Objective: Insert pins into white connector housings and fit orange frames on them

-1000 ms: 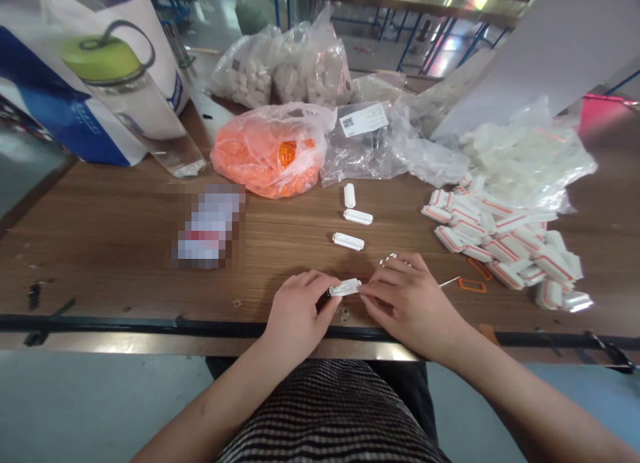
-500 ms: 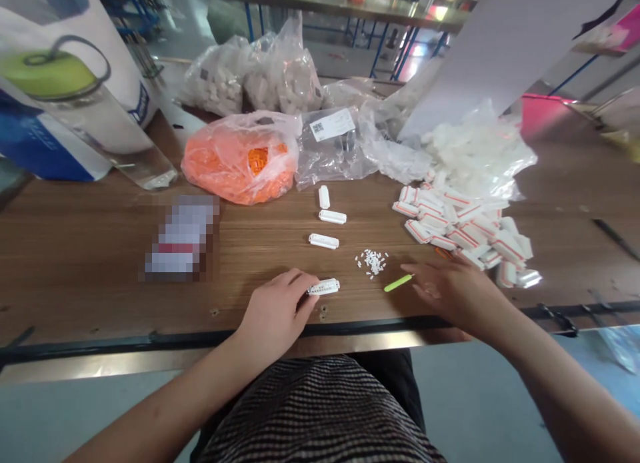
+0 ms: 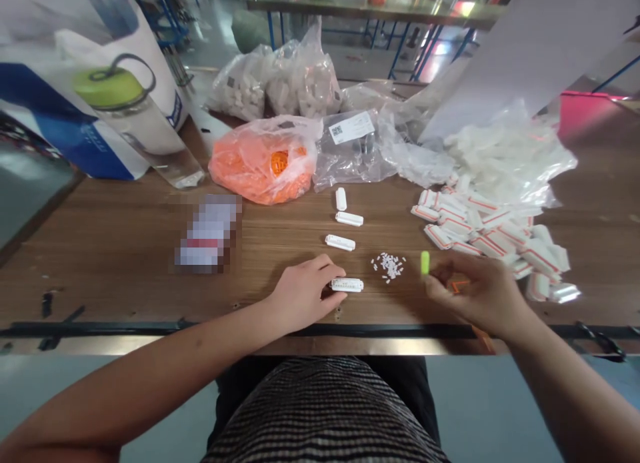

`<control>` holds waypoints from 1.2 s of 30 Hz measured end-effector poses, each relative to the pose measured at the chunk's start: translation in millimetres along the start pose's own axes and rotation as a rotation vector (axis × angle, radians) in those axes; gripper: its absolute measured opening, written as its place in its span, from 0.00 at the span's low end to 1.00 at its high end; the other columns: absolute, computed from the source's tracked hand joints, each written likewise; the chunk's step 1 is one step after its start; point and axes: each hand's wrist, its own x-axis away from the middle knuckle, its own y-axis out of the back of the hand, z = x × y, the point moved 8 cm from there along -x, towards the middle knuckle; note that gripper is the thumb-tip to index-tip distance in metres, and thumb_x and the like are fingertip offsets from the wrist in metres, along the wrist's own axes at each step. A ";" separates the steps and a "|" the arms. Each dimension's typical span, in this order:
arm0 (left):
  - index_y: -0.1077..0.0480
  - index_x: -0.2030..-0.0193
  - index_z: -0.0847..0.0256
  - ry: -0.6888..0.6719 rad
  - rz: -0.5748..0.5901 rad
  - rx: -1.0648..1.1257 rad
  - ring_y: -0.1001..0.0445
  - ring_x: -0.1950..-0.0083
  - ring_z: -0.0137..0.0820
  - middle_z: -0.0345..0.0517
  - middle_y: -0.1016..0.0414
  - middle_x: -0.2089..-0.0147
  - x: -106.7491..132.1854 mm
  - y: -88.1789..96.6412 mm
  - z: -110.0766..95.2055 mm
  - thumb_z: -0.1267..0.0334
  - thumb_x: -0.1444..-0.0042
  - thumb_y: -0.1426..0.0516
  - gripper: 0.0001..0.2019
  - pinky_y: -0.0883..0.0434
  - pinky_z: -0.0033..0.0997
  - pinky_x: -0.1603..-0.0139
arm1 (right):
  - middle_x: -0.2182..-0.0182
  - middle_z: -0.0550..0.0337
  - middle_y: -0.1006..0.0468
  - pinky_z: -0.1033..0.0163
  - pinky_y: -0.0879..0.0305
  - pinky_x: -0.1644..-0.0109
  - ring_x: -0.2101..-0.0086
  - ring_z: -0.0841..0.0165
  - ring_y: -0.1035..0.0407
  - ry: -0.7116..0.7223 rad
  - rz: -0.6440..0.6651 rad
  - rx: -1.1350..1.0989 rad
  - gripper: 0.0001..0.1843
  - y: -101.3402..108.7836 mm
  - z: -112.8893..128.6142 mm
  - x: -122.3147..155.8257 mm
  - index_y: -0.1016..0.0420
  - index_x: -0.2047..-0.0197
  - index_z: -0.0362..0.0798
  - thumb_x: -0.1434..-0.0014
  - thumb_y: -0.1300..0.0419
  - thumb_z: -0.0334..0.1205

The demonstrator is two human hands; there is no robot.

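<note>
White plastic strip (image 3: pixel 347 285) touching L hand (image 3: pixel 305 296) (fingers curled, grip unclear); R hand (image 3: pixel 477 296) pinches green stick (image 3: pixel 425 263).

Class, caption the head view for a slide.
Left hand touches a white plastic strip, right hand holds a green stick over a wooden bench.

Left hand (image 3: pixel 305 295): touching a white plastic strip (image 3: pixel 347 285). Right hand (image 3: pixel 477 296): pinching an upright lime-green stick (image 3: pixel 425 263). Between them: loose small white pieces (image 3: pixel 389 265).
</note>
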 end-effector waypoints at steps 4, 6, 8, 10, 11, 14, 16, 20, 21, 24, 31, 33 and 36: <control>0.27 0.56 0.56 -0.033 -0.051 0.068 0.26 0.65 0.28 0.39 0.26 0.58 0.8 0.2 5.0 0.62 0.41 0.41 0.07 0.29 0.30 0.65 | 0.82 0.66 0.29 0.68 0.41 0.80 0.82 0.74 0.37 -0.090 0.098 -0.359 0.06 -34.7 7.2 1.0 0.32 0.75 0.51 0.50 0.40 0.38; 0.27 0.56 0.57 -0.029 -0.056 0.087 0.28 0.67 0.27 0.40 0.27 0.58 1.1 0.6 7.3 0.63 0.41 0.40 0.07 0.30 0.29 0.66 | 0.83 0.67 0.29 0.69 0.41 0.80 0.83 0.74 0.37 -0.157 0.089 -0.508 0.06 -47.6 1.6 2.9 0.34 0.74 0.50 0.50 0.39 0.37; 0.27 0.57 0.58 -0.019 -0.063 0.101 0.29 0.70 0.26 0.40 0.27 0.59 1.4 1.1 8.8 0.63 0.42 0.40 0.06 0.31 0.29 0.67 | 0.82 0.66 0.27 0.68 0.39 0.80 0.83 0.73 0.35 -0.216 0.072 -0.589 0.05 -56.0 -6.2 3.4 0.33 0.73 0.50 0.49 0.39 0.36; 0.27 0.57 0.58 -0.013 -0.079 0.114 0.30 0.70 0.26 0.40 0.27 0.60 1.2 1.3 9.3 0.63 0.42 0.39 0.07 0.31 0.29 0.67 | 0.80 0.62 0.24 0.66 0.36 0.77 0.82 0.71 0.32 -0.233 0.077 -0.635 0.05 -61.5 -9.8 0.7 0.28 0.71 0.48 0.46 0.40 0.39; 0.27 0.57 0.58 -0.008 -0.090 0.121 0.31 0.70 0.26 0.40 0.27 0.61 1.0 1.3 9.7 0.63 0.42 0.39 0.07 0.31 0.29 0.67 | 0.79 0.60 0.23 0.65 0.35 0.76 0.81 0.71 0.31 -0.233 0.079 -0.658 0.08 -63.3 -9.6 -2.1 0.24 0.69 0.48 0.43 0.41 0.42; 0.28 0.57 0.58 0.034 -0.122 0.135 0.31 0.70 0.27 0.38 0.28 0.63 -0.4 1.8 13.0 0.64 0.44 0.38 0.09 0.31 0.30 0.66 | 0.78 0.58 0.23 0.66 0.37 0.78 0.80 0.71 0.32 -0.268 0.012 -0.716 0.21 -63.9 -6.8 -13.3 0.19 0.69 0.47 0.38 0.47 0.51; 0.28 0.57 0.58 0.066 -0.121 0.152 0.31 0.70 0.27 0.38 0.28 0.65 -0.9 1.7 15.8 0.64 0.47 0.37 0.10 0.32 0.31 0.66 | 0.80 0.57 0.25 0.67 0.40 0.80 0.80 0.72 0.34 -0.310 -0.054 -0.736 0.26 -65.0 -2.2 -20.0 0.20 0.75 0.47 0.37 0.48 0.55; 0.29 0.57 0.59 0.055 -0.091 0.226 0.31 0.69 0.28 0.37 0.29 0.66 1.2 2.0 16.4 0.61 0.51 0.33 0.16 0.33 0.30 0.66 | 0.82 0.57 0.24 0.68 0.38 0.80 0.83 0.74 0.34 -0.301 -0.028 -0.755 0.28 -79.1 16.0 -26.4 0.23 0.78 0.45 0.41 0.44 0.61; 0.29 0.58 0.60 0.039 -0.091 0.236 0.31 0.69 0.28 0.37 0.29 0.66 2.1 2.7 15.6 0.61 0.51 0.34 0.14 0.33 0.30 0.66 | 0.83 0.57 0.24 0.69 0.38 0.81 0.84 0.74 0.34 -0.303 -0.025 -0.754 0.28 -82.3 17.9 -25.7 0.24 0.79 0.45 0.42 0.43 0.61; 0.28 0.61 0.59 -0.001 -0.112 0.231 0.32 0.69 0.27 0.37 0.31 0.68 3.7 4.2 13.3 0.63 0.46 0.37 0.07 0.35 0.29 0.67 | 0.84 0.58 0.25 0.70 0.39 0.83 0.85 0.74 0.34 -0.330 -0.057 -0.762 0.30 -87.7 16.0 -21.6 0.27 0.82 0.46 0.43 0.42 0.62; 0.27 0.61 0.59 0.011 -0.127 0.233 0.33 0.71 0.26 0.37 0.31 0.69 1.0 1.8 13.9 0.65 0.44 0.38 0.05 0.37 0.28 0.69 | 0.85 0.58 0.26 0.70 0.37 0.84 0.86 0.73 0.33 -0.299 -0.059 -0.736 0.31 -91.5 19.3 -21.9 0.28 0.82 0.46 0.42 0.44 0.63; 0.27 0.61 0.59 0.019 -0.124 0.242 0.33 0.71 0.26 0.37 0.31 0.69 0.8 1.7 14.2 0.65 0.44 0.38 0.05 0.37 0.28 0.69 | 0.85 0.58 0.25 0.70 0.38 0.84 0.86 0.74 0.33 -0.293 -0.062 -0.728 0.30 -92.0 20.2 -21.5 0.28 0.82 0.46 0.41 0.44 0.62; 0.27 0.61 0.59 0.032 -0.112 0.243 0.33 0.71 0.26 0.37 0.30 0.68 0.8 1.3 14.7 0.65 0.44 0.38 0.05 0.37 0.28 0.69 | 0.85 0.59 0.25 0.72 0.40 0.85 0.86 0.75 0.33 -0.297 -0.061 -0.718 0.29 -93.0 19.7 -19.9 0.27 0.82 0.46 0.40 0.44 0.59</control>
